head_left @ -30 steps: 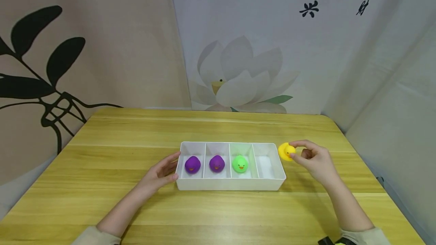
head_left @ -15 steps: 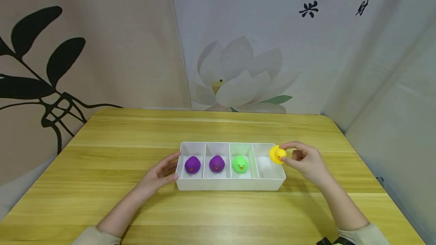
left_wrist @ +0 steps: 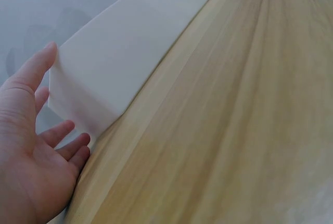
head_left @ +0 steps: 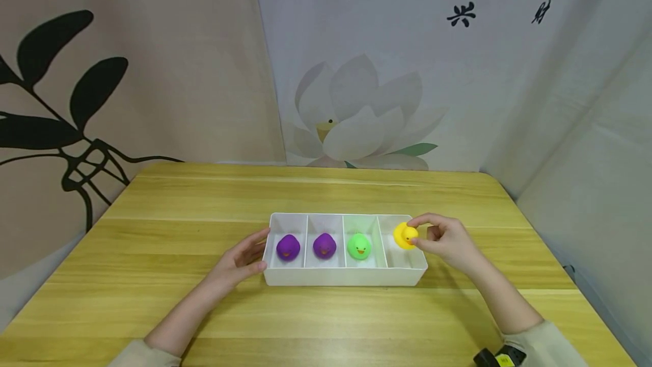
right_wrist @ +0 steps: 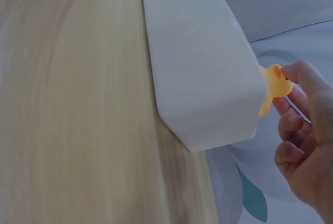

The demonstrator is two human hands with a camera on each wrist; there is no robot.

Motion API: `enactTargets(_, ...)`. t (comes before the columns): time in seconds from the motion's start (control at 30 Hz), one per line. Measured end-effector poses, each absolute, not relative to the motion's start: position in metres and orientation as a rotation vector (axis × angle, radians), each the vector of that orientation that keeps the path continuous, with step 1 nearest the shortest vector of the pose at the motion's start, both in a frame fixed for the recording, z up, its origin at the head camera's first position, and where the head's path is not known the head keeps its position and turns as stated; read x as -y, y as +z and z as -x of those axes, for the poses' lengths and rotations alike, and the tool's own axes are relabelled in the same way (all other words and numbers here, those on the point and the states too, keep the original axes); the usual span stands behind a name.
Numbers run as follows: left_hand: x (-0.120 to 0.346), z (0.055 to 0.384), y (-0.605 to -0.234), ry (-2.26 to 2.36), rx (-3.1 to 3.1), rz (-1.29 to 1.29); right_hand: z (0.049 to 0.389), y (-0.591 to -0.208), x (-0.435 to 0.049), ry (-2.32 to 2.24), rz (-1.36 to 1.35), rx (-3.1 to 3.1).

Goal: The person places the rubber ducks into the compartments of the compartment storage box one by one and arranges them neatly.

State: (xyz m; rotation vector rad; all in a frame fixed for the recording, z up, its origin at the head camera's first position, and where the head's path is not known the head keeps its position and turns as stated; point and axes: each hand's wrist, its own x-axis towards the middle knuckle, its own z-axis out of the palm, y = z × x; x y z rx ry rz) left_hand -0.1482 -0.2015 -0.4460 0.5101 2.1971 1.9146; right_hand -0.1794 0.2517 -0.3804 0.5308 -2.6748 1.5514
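A white divided box (head_left: 346, 277) stands on the table. From the left, its compartments hold a purple toy duck (head_left: 288, 247), another purple duck (head_left: 324, 246) and a green duck (head_left: 359, 246). Over the rightmost compartment, my right hand (head_left: 448, 240) pinches a yellow rubber duck (head_left: 404, 235) between thumb and fingers. The right wrist view shows this yellow duck (right_wrist: 279, 82) at the box's rim, partly hidden by the wall. My left hand (head_left: 240, 256) touches the box's left end, its fingers loosely extended; the left wrist view has the thumb by the upper corner of the box (left_wrist: 125, 41).
The wooden table (head_left: 204, 197) extends around the box on all sides. Behind it hangs a cloth (head_left: 367, 33) printed with a lotus, leaves and characters. A black device (head_left: 501, 358) is strapped at the right sleeve.
My right hand has carried the yellow duck leftward, from outside the box's right end to over the rightmost compartment, slightly lower. The left hand and the box have stayed put.
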Motion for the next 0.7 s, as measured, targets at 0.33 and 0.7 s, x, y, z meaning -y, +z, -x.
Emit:
enactTargets(0.33,0.201,0.148,-0.447,1.919,-2.185,-0.51,0.193,-0.392,-0.254,1.568,-0.584,2.754)
enactTargets(0.7,0.201,0.149,-0.449,1.911,-2.2,-0.519,0.203,-0.402,-0.25,1.473,-0.616,2.81)
